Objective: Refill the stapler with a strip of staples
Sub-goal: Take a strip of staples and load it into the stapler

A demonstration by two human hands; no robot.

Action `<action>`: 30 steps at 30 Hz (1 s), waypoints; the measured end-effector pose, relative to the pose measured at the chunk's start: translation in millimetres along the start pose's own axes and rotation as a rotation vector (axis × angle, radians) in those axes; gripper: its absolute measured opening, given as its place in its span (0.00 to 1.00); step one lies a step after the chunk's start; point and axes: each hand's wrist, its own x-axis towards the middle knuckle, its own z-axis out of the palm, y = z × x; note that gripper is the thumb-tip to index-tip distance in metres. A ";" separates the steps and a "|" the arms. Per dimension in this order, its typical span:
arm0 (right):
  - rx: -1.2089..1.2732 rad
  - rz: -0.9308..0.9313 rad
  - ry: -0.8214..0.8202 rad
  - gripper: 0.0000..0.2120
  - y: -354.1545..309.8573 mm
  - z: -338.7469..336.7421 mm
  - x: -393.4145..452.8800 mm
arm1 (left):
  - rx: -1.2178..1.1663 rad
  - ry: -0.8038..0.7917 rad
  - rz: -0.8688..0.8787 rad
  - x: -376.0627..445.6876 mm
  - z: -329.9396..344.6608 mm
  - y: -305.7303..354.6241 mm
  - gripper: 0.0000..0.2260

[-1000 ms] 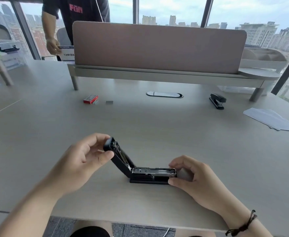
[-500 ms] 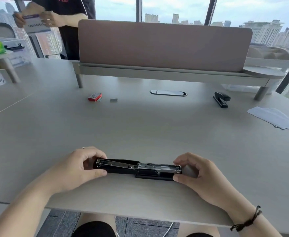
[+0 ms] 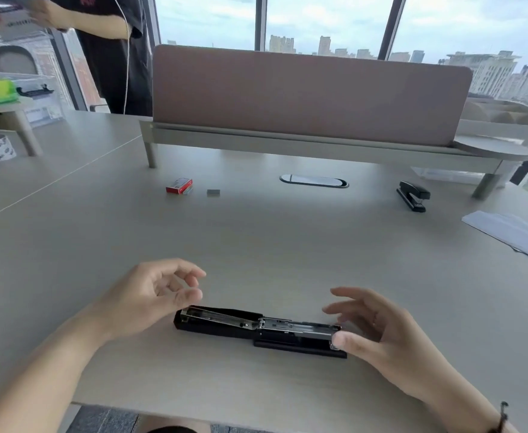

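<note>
The stapler [image 3: 259, 328] is laid fully opened on the desk [image 3: 287, 245], long axis from 9 to 3 o'clock. The left hand [image 3: 150, 298] is held loosely spread above its 9 o'clock end. The right hand [image 3: 378, 335] is spread, its thumb touching the 3 o'clock end.

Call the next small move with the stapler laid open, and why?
Probably reach the left hand forward to the loose staple strip beside the red staple box. The open stapler lies flat with its channel exposed, the left hand is off it and empty, and the right hand steadies the front end.
</note>
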 end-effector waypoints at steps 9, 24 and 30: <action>-0.094 0.013 0.004 0.12 -39.4 26.5 101.1 | 0.021 0.207 0.006 93.4 3.4 5.4 0.05; -0.425 -0.029 0.116 0.21 -45.8 138.3 329.9 | 0.043 0.709 -0.084 183.4 -11.1 -55.7 0.04; -0.531 -0.057 0.113 0.23 -46.6 152.0 383.0 | 0.010 0.696 -0.079 189.5 -9.3 -58.5 0.04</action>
